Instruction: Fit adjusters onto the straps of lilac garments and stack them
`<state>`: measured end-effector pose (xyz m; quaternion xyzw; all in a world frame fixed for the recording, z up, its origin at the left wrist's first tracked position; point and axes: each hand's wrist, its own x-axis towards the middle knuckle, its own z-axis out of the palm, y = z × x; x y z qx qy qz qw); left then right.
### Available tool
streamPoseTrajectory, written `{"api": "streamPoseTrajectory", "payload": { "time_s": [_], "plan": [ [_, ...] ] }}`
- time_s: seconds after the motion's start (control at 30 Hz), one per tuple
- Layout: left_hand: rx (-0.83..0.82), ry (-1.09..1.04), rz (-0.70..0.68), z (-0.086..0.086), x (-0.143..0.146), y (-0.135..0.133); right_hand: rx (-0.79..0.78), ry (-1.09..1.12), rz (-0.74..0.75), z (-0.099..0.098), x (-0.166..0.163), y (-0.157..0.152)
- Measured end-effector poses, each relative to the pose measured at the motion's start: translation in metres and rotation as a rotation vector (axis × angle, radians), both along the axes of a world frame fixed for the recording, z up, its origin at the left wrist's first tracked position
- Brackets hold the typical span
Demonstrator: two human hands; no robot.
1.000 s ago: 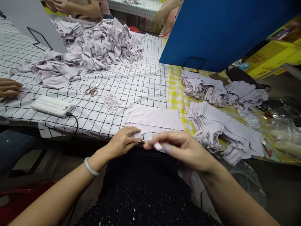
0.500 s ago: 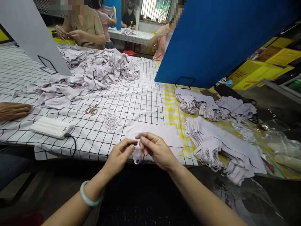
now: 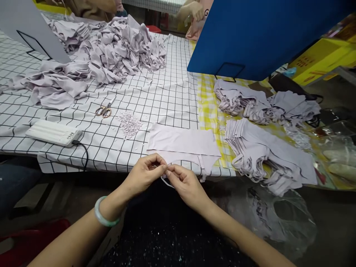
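Note:
A pale lilac camisole (image 3: 180, 141) lies flat at the table's front edge, its neckline and thin straps towards me. My left hand (image 3: 148, 173) and my right hand (image 3: 185, 182) meet just off that edge, fingertips touching. Both are closed in a pinch on one strap (image 3: 167, 182), which loops down below the fingers. What exactly sits between the fingertips is hidden. The other strap (image 3: 203, 168) hangs over the edge to the right of my fingers.
Scissors (image 3: 103, 110) and a heap of small clippings (image 3: 129, 124) lie left of the camisole. A white power bank (image 3: 52, 132) with a black cable is farther left. Piled fabric (image 3: 128, 48) stands behind, stacked camisoles (image 3: 267, 148) on the right. A blue panel (image 3: 236, 37) rises at the back right.
My view has tilted down. My hands have come together, left fingertips now meeting the right ones at the strap. The camisole shows more fully. The other person's hand at left is out of view.

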<state>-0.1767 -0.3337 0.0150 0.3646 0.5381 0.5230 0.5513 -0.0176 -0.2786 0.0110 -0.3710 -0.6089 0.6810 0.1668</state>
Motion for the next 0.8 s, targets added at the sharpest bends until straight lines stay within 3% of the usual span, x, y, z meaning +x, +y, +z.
{"api": "streamPoseTrajectory", "payload": {
  "time_s": [0.2,0.43,0.53,0.7,0.8],
  "plan": [
    [-0.142,-0.03,-0.037,-0.004,-0.002,-0.003,-0.096,-0.013,-0.101,-0.004,0.007,-0.001],
    [-0.237,-0.188,-0.047,-0.016,0.006,-0.01,-0.037,0.001,-0.117,-0.004,0.005,0.001],
    [-0.152,-0.018,-0.037,-0.011,0.007,-0.011,0.023,-0.029,-0.096,-0.006,0.009,-0.004],
    [0.13,0.519,-0.119,-0.003,-0.001,-0.001,0.156,-0.031,-0.081,-0.007,0.016,-0.004],
    [0.343,0.785,-0.173,-0.016,-0.01,0.026,0.053,-0.077,-0.212,-0.01,0.013,0.014]
  ]
}}
